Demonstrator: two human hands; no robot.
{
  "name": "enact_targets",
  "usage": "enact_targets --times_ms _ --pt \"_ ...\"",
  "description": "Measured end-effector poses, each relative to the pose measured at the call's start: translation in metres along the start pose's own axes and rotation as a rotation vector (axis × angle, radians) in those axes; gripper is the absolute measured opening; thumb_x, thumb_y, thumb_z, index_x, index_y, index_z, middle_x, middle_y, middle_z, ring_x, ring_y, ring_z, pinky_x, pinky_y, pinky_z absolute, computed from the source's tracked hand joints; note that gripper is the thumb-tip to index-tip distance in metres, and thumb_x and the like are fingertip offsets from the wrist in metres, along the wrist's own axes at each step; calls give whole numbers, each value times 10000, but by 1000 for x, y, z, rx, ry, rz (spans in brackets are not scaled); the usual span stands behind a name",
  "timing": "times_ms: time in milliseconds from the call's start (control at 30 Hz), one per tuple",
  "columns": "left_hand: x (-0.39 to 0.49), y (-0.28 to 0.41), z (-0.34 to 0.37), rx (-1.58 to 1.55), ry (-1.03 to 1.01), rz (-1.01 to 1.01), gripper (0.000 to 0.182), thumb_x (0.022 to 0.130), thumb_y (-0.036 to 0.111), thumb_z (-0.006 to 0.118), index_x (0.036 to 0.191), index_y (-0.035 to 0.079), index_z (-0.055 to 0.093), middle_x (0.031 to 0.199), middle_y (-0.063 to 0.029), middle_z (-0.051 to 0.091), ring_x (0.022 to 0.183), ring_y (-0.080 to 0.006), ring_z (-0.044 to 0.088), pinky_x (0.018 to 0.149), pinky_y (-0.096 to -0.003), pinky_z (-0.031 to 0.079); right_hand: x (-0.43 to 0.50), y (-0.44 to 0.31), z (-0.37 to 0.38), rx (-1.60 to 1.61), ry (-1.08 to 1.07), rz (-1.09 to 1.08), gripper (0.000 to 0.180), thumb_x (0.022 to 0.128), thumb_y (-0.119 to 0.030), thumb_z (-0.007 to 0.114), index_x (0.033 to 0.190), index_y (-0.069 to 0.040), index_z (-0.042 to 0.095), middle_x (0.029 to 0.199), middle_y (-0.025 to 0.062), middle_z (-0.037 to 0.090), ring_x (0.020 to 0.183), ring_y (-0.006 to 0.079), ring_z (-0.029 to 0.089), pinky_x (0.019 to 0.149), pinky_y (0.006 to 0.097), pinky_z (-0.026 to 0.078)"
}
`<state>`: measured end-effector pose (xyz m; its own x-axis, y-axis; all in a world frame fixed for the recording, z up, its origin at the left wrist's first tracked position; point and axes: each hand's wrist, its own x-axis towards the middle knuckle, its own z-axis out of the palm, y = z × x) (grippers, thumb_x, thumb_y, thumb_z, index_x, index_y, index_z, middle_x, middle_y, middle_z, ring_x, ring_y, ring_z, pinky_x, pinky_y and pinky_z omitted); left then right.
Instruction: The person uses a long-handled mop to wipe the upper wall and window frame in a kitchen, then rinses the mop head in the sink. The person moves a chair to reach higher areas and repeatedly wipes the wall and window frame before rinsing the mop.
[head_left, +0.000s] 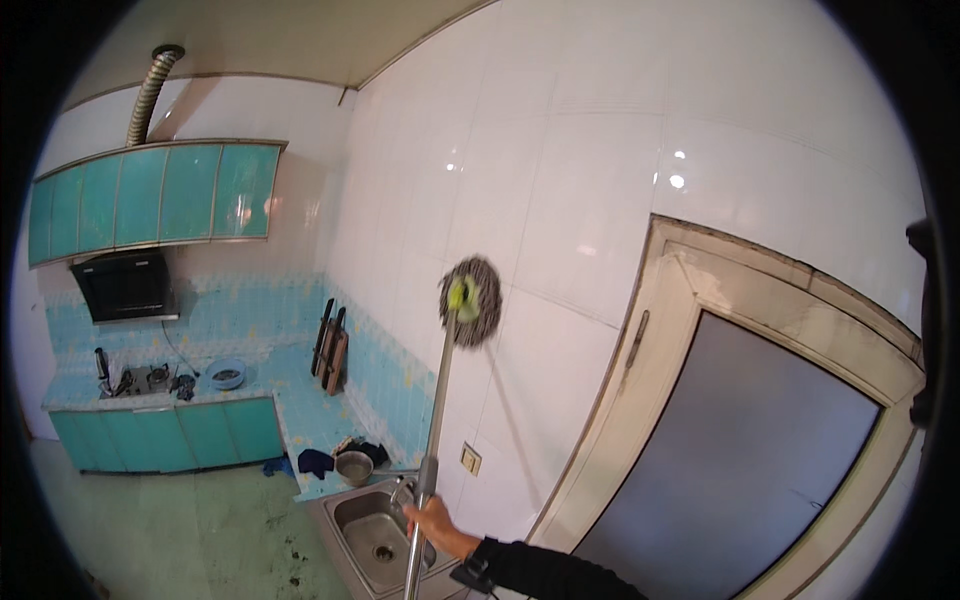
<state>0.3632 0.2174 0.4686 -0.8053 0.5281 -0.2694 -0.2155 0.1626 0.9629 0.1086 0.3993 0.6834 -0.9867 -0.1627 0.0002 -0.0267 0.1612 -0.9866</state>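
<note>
My right hand (435, 521), in a black sleeve, is closed around the metal pole (442, 390) of a mop. The pole rises steeply in front of the wall. At its upper end the round grey mop head (487, 304), with a green joint at its middle, lies against the white wall panels (555, 217). The hand is in front of the steel sink's right side, close to the faucet (401, 491). My left hand is out of view.
A steel sink (337, 525) lies below. The tiled counter (304, 405) bears a metal bowl (354, 466), dark cloths, a blue basin (226, 373) and a gas stove (142, 381). Teal cabinets (139, 199) and a range hood (124, 285) are at left, a framed door (735, 450) at right, a wall switch (470, 459) between.
</note>
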Motion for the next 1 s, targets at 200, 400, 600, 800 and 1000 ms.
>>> enact_targets --times_ms 200,400,600,800,1000 --pt "20 13 -10 79 5 28 174 773 189 601 677 65 528 534 -6 477 436 -125 430 406 -278 355 -39 -20 -2 175 -50 75 246 799 -122 586 835 7 380 531 92 529 419 173 537 340 301 406" --pt "56 61 10 187 -55 171 201 781 217 595 680 57 525 528 -6 471 437 -136 424 412 -301 355 -95 -96 -60 190 52 -186 238 792 -91 584 830 -37 356 540 82 509 438 166 537 394 294 441" --pt "100 143 66 299 -178 456 231 789 245 588 684 50 522 521 -6 464 438 -147 419 417 -324 355 -170 -200 -159 181 417 -508 284 789 -85 579 946 -24 350 617 58 491 449 163 532 406 292 465" --pt "110 301 163 151 -392 719 290 784 258 596 616 44 497 460 -53 446 413 -136 443 397 -316 360 -271 -315 -268 142 814 -861 298 795 -132 600 893 -83 323 572 52 438 352 132 446 287 272 388" --pt "126 388 196 351 -696 956 222 729 204 674 716 25 542 488 -15 442 432 -118 436 423 -280 385 -358 -395 -322 116 1067 -891 187 835 -147 539 818 -81 365 556 25 411 359 102 390 303 266 367"
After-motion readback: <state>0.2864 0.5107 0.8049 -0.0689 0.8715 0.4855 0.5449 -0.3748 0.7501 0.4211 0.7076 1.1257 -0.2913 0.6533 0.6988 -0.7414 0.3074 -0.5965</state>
